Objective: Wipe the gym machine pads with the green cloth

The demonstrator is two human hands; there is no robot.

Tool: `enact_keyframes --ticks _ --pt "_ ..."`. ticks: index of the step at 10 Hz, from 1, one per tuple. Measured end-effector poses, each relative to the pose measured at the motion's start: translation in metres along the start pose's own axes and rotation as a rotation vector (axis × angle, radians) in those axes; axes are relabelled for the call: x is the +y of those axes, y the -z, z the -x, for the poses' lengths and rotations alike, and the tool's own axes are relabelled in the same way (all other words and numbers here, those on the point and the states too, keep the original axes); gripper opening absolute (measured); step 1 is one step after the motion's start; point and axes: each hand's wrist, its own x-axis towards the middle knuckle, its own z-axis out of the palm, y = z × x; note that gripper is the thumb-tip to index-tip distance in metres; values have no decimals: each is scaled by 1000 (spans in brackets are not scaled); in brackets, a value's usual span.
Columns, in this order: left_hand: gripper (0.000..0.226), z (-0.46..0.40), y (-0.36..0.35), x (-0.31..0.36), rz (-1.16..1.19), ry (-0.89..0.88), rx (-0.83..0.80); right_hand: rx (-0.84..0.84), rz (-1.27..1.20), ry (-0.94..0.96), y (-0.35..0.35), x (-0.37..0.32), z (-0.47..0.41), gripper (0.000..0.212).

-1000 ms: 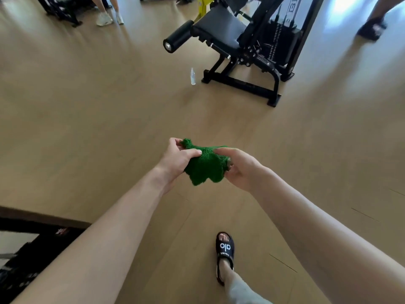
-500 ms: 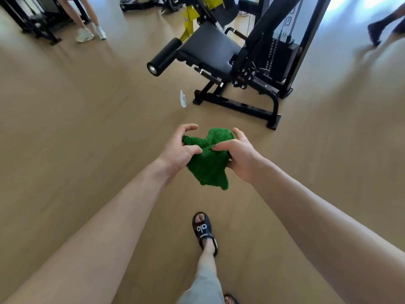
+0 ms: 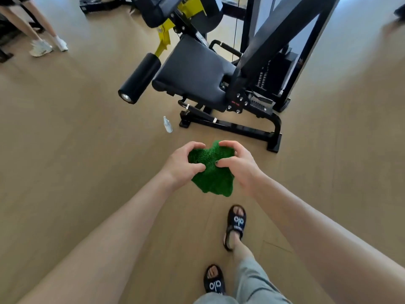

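While bunched, green cloth (image 3: 211, 170) fills both hands' grip.

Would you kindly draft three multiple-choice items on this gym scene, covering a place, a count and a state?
1. Where does the small clear spray bottle lie?
A. on the seat pad
B. on the wooden floor by the machine's base
C. in a hand

2. How many hands grip the fuzzy green cloth?
A. none
B. one
C. two

3. Is the cloth touching the black padded seat of the gym machine?
A. yes, pressed flat on it
B. no, it is held in the air short of the machine
C. yes, draped over it

Answers: 1 B, it rests on the floor beside the black base bar; 2 C, left hand and right hand both pinch it; 3 B, floor shows between them.
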Motion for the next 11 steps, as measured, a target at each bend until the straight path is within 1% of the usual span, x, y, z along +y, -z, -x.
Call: enact_keyframes --ticks 1,2,3,4,5,6,7,8,9,10,11 --pt "58 -68 14 5 0 -4 -19 4 -24 -7 3 -16 -68 56" --pt "62 -161 29 6 1 21 -27 10 -35 -5 7 -30 -162 58" --pt "62 -235 38 -2 -21 34 -13 9 -34 11 9 -38 -235 61" --pt "61 -323 49 -17 -133 22 30 28 19 11 6 -43 -326 66" --pt "61 -378 54 -31 -252 -39 45 59 79 1 -3 -37 -383 71" --pt "62 -455 56 -65 -466 -163 19 91 142 5 -16 -16 -454 76" --pt "63 -506 55 -94 -598 -221 -19 119 204 -12 -26 2 -501 79" --pt "60 -546 52 -129 -782 -183 -95 101 400 -73 -42 29 -547 82" --pt "56 -561 51 -146 -878 -102 -164 44 570 -184 -49 46 -567 77" --pt "45 -569 49 -145 -990 -53 -176 -7 675 -267 -49 54 -571 73" --pt "44 -572 48 -135 -1125 -45 -214 -7 722 -269 -45 47 -569 76"
